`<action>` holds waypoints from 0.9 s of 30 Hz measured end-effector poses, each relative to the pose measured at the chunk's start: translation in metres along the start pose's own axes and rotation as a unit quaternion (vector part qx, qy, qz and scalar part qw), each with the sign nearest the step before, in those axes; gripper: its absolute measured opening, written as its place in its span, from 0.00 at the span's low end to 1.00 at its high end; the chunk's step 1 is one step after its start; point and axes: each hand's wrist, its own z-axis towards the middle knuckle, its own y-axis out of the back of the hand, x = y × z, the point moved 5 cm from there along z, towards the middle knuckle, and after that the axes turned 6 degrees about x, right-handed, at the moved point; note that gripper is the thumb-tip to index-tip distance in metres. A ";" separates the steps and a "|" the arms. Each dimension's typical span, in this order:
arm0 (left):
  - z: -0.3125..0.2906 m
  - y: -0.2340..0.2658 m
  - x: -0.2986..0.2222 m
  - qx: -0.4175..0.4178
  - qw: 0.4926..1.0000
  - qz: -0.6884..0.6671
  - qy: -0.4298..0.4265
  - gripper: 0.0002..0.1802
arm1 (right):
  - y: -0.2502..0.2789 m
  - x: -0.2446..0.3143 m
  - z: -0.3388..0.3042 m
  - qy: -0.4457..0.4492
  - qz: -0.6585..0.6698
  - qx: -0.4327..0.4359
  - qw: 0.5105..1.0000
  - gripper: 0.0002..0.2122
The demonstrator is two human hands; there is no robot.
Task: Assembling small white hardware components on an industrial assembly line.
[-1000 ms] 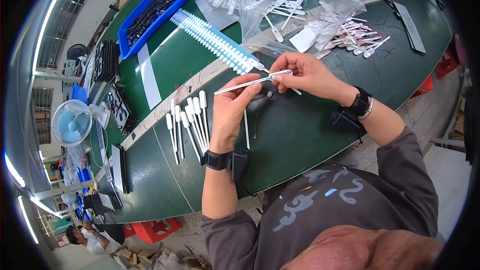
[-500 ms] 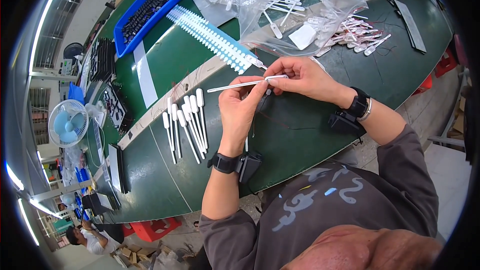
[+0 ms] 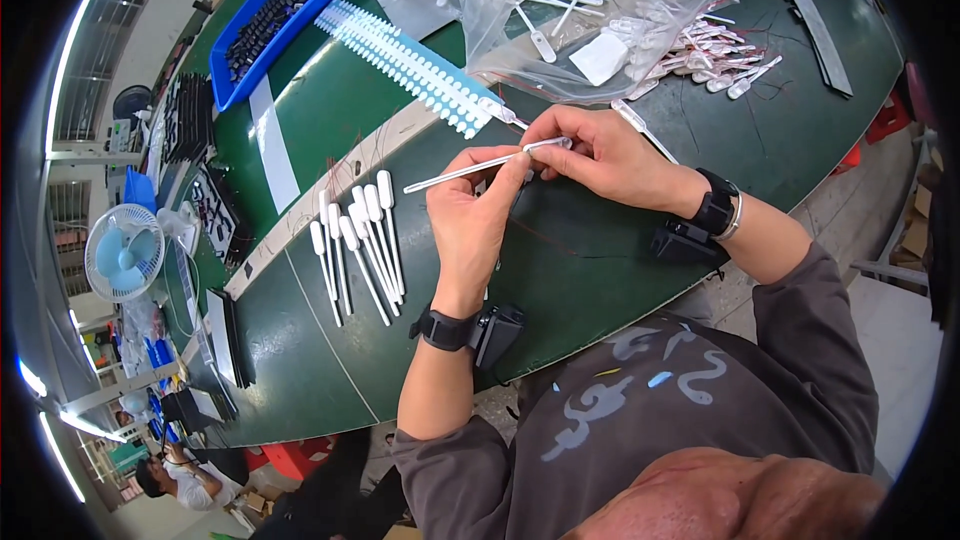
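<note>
A slim white stick with a wider, paddle-like head [image 3: 450, 177] is held level between my two hands above the green table. My left hand [image 3: 470, 215] is closed in a pinch around its middle, with the thin end sticking out to the left. My right hand [image 3: 610, 160] pinches the wider head end, and its fingers partly hide it. Just beyond my hands lies a similar white piece with a lead [image 3: 502, 112], at the end of a blue strip with white tabs [image 3: 415, 70]. Another white stick [image 3: 642, 130] lies behind my right hand.
Several white paddle-headed sticks [image 3: 360, 245] lie side by side left of my left hand. A clear plastic bag [image 3: 500, 30] and a heap of white pieces with red wires [image 3: 715, 55] lie at the far side. A blue bin [image 3: 222, 80] of black parts stands far left.
The held stick has tilted, its thin end lower, and more of its head end shows in my right fingers. Both hands stay closed on it. The view has shifted slightly.
</note>
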 end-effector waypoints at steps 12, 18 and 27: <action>0.004 0.004 0.004 0.015 0.998 -0.053 -0.015 0.09 | -0.001 -0.008 0.004 -0.032 0.147 0.048 0.988 0.12; 0.003 0.003 0.005 0.018 0.999 -0.045 -0.004 0.09 | -0.003 -0.007 0.003 -0.030 0.154 0.041 0.987 0.12; 0.001 -0.001 0.000 0.016 1.000 -0.008 0.012 0.10 | 0.000 -0.007 0.002 -0.019 0.104 0.018 0.994 0.12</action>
